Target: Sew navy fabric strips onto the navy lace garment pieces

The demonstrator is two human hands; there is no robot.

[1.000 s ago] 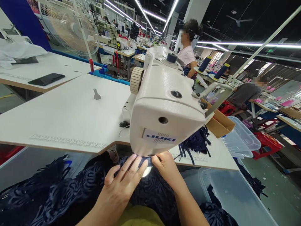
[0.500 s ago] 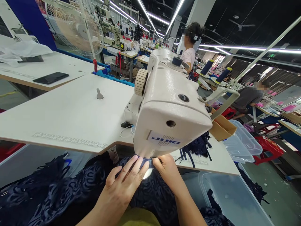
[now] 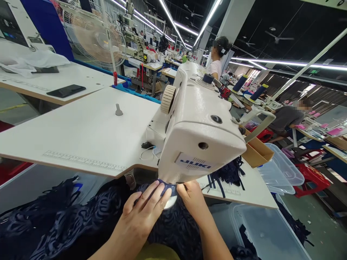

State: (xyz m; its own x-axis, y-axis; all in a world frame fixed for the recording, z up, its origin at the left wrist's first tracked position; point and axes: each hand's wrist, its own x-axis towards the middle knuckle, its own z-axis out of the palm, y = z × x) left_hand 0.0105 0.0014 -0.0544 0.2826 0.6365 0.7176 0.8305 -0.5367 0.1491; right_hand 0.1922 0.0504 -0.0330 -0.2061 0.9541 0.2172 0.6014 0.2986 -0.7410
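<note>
At the sewing end of a white JUKI machine (image 3: 200, 144), both hands work on a dark navy patterned garment (image 3: 173, 225). My left hand (image 3: 145, 206) lies on its navy edge band (image 3: 166, 189) with fingers stretched out, pressing it over the white curved arm of the machine (image 3: 170, 203). My right hand (image 3: 191, 196) is closed, thumb and finger pinching the fabric edge just right of the needle area. The machine head hides the needle and presser foot. More of the garment hangs below and spreads to the left.
A white table (image 3: 89, 126) carries a small grey metal piece (image 3: 118, 109). Navy straps (image 3: 227, 173) lie right of the machine, near a cardboard box (image 3: 257, 150). Clear plastic bins (image 3: 268, 224) stand at lower right. A phone (image 3: 66, 91) and fan (image 3: 94, 39) are at left; co-workers sit beyond.
The view has shifted slightly, so the machine and table sit a little lower and further right. Both hands stay at the fabric in nearly the same place.
</note>
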